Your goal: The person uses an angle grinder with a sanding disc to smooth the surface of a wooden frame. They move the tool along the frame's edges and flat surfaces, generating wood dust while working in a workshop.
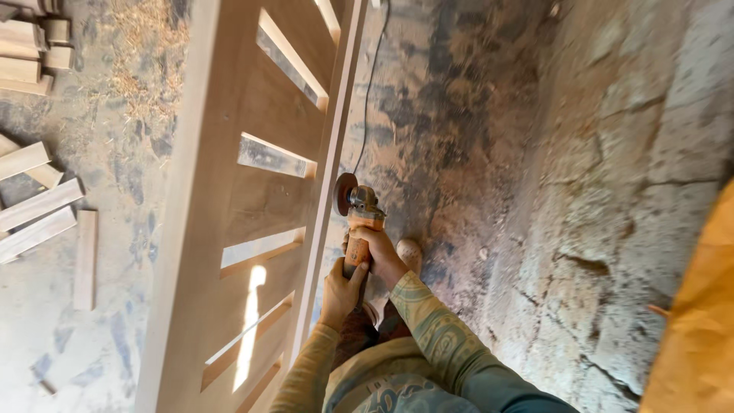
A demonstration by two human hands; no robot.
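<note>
- We grip the orange angle grinder with both hands, one behind the other, probably to keep its disc steady against the narrow edge of the slatted wooden door.
- Our right hand is closed around the grinder body near the head; our left hand is wrapped around the rear of the handle.
- The door stands on edge, so its long side faces us.
- The power cord trails away along the door, clear of the disc.
- To the right lies bare dusty floor; wood offcuts sit well apart beyond the door.
</note>
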